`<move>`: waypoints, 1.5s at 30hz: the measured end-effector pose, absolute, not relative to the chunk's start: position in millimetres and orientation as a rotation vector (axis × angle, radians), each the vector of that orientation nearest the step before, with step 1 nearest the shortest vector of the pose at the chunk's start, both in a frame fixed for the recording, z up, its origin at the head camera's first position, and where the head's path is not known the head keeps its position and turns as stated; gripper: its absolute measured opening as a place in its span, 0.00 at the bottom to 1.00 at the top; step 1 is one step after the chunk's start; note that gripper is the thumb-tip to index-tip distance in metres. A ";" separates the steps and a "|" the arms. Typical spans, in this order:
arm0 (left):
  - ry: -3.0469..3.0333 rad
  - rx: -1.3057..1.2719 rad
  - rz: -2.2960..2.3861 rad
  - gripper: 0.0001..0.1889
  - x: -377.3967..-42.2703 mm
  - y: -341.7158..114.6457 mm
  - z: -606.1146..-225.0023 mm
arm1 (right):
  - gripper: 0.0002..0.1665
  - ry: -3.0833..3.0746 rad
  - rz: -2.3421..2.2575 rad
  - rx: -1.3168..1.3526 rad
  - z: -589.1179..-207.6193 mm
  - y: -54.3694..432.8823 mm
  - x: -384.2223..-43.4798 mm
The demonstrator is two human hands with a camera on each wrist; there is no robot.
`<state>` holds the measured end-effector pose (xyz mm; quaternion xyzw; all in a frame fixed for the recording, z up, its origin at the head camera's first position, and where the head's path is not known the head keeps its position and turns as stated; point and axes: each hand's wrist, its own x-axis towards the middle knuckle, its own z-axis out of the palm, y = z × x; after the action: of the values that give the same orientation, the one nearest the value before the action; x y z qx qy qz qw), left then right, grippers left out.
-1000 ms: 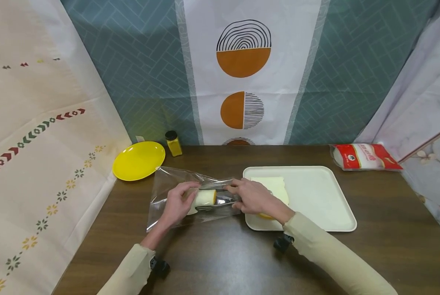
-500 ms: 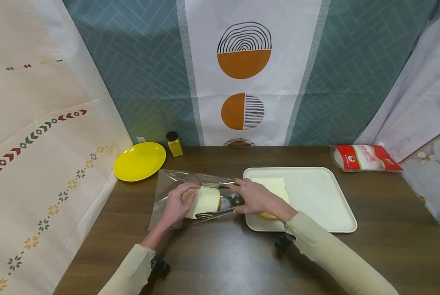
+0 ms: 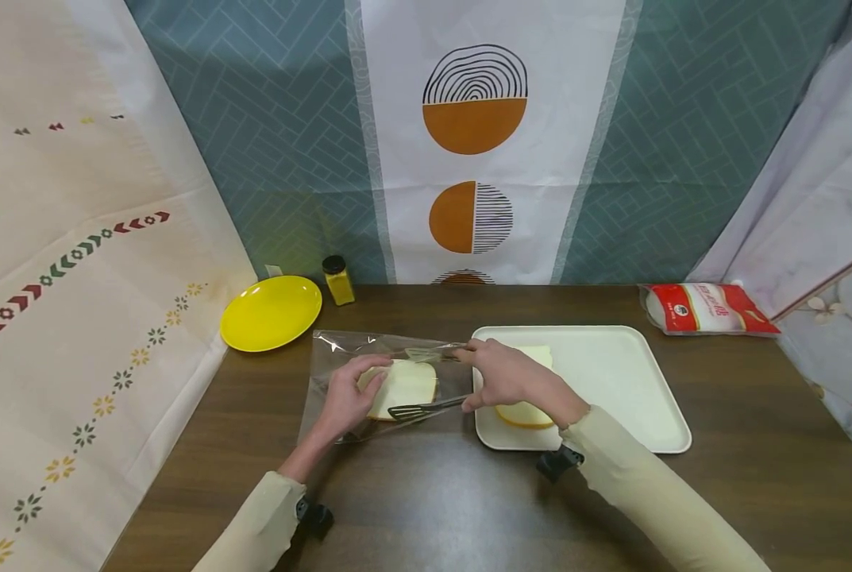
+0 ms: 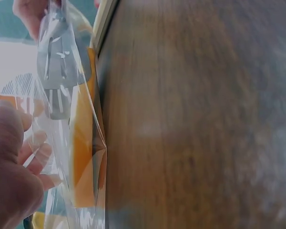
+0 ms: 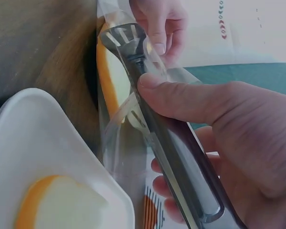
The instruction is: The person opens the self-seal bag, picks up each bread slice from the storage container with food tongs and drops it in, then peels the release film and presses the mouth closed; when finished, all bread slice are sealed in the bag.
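A slice of bread (image 3: 406, 387) with a yellow-brown crust lies in a clear plastic bag (image 3: 325, 361), left of the tray. My right hand (image 3: 504, 373) grips metal food tongs (image 5: 167, 129); their slotted ends reach into the bag. The two tong arms stand apart, one slotted tip (image 3: 410, 411) over the slice's near edge, the other near its far edge. My left hand (image 3: 350, 393) pinches the bag film beside the slice with bent fingers. In the left wrist view, the slice's crust (image 4: 83, 162) shows through the film near the tabletop.
Right of the bag stands a white tray (image 3: 614, 389) bearing another bread slice (image 3: 529, 415), partly behind the right hand. A yellow plate (image 3: 271, 314), a black-capped yellow bottle (image 3: 338, 282) and a red-and-white packet (image 3: 711, 308) sit along the back.
The tong arms have spread apart, and the slice between them has gone from standing narrow to lying flat. My right hand has shifted slightly right with the tongs.
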<state>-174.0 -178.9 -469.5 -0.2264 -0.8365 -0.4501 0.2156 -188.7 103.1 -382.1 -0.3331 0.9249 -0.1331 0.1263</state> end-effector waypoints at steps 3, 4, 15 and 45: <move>-2.319 -0.630 -1.251 0.13 -174.7 -177.4 -469.4 | 0.49 2.698 -0.381 -0.974 -381.3 107.4 -189.4; -2.318 -0.633 -1.251 0.13 -174.8 -176.8 -469.2 | 0.49 2.702 -0.380 -0.979 -381.8 109.0 -189.6; -2.294 -0.676 -1.251 0.13 -175.3 -171.3 -468.5 | 0.50 2.767 -0.393 -1.066 -383.8 121.0 -187.3; -2.306 -0.613 -1.206 0.14 -174.7 -175.5 -472.3 | 0.46 2.940 -0.583 -0.693 -376.3 195.6 -151.8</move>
<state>-174.7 -175.5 -472.3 -0.2230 -0.8391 -0.4387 0.2319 -151.8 195.6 -376.3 -0.2251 0.9552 -0.1893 0.0326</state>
